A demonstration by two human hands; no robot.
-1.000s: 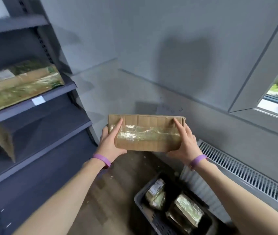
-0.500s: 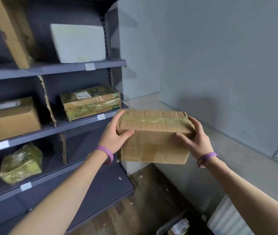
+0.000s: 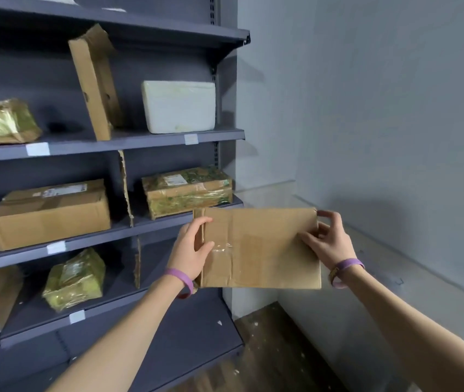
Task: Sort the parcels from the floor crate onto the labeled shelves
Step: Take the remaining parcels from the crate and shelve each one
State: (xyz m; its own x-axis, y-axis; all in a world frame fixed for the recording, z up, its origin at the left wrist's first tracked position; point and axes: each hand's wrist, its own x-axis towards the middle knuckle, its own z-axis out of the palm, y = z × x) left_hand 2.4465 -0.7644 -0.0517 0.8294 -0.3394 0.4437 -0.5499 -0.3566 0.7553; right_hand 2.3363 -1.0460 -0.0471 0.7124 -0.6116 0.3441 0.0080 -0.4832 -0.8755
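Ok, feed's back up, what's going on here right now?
A person holds a brown cardboard parcel in the air in front of the shelving unit. The left hand grips its left edge and the right hand pinches its right edge. It is not yet on a shelf. The shelves hold other parcels, among them a white foam box and a tape-wrapped parcel. The floor crate is out of view.

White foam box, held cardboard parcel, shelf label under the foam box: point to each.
White foam box (image 3: 179,107), head view, middle of front face.
Cardboard parcel (image 3: 264,247), head view, bare middle of front face.
Shelf label (image 3: 191,139), head view, centre of tag.
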